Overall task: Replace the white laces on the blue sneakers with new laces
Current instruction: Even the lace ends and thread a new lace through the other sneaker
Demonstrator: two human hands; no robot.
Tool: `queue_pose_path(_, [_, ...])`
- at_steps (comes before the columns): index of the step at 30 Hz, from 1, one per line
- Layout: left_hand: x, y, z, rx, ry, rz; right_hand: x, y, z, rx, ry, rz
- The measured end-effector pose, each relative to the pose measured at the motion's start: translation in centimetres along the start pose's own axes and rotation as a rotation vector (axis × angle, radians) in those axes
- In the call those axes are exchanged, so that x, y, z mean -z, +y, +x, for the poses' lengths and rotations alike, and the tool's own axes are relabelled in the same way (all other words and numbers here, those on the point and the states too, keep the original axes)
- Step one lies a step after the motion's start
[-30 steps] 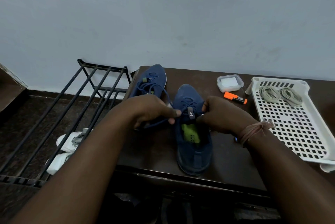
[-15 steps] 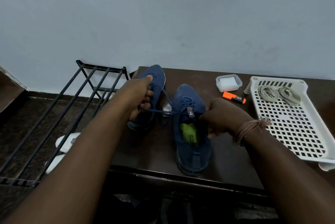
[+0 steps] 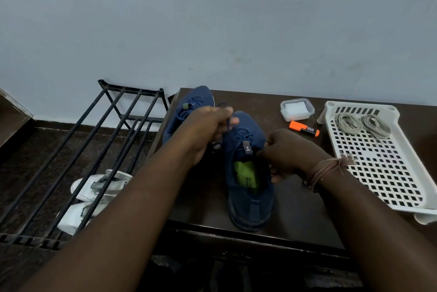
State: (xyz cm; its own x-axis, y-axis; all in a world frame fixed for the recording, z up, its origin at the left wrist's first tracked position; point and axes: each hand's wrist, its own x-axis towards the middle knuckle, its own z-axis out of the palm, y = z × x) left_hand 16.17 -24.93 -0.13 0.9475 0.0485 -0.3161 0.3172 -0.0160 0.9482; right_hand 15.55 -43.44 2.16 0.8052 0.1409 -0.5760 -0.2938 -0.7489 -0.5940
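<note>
Two blue sneakers stand on the dark table (image 3: 295, 209). The near sneaker (image 3: 248, 187) has a green insole and dark blue laces across its top. My left hand (image 3: 208, 128) grips a blue lace end above that shoe's toe, fingers curled round it. My right hand (image 3: 286, 154) holds the shoe's right collar, where a lace end shows; whether it pinches that end I cannot tell. The far sneaker (image 3: 189, 107) lies behind my left hand, partly hidden. Two coiled pale laces (image 3: 361, 124) lie in the white perforated tray (image 3: 387, 173).
An orange highlighter (image 3: 303, 128) and a small clear lidded box (image 3: 296, 109) sit between the shoes and the tray. A black metal rack (image 3: 94, 145) stands left of the table, with white shoes (image 3: 94, 194) beneath it. The wall is close behind.
My left hand has moved from left of the near sneaker up over its toe, drawing the blue lace with it. The right hand stays at the shoe's collar.
</note>
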Motion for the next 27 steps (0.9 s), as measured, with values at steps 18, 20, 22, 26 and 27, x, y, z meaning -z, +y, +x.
queue_pose_path(18, [0.6, 2.6, -3.1, -0.269, -0.223, 0.420, 1.6, -1.0, 0.6, 0.342, -0.080, 1.328])
queue_pose_path(20, [1.4, 2.5, -2.2, -0.174, -0.025, 0.577, 2.2, -0.5, 1.1, 0.264, 0.041, 1.384])
queue_pose_path(22, [2.4, 2.1, -1.2, -0.108, 0.151, 0.659, 2.4, -0.2, 1.6, 0.170, 0.157, 1.378])
queue_pose_path(26, [2.9, 1.1, -0.3, -0.172, 0.317, 0.668, 1.8, -0.1, 1.8, 0.156, 0.236, 1.137])
queue_pose_path(27, [2.7, 0.9, -0.4, -0.204, 0.327, 0.690, 1.6, -0.2, 1.8, 0.189, 0.213, 1.023])
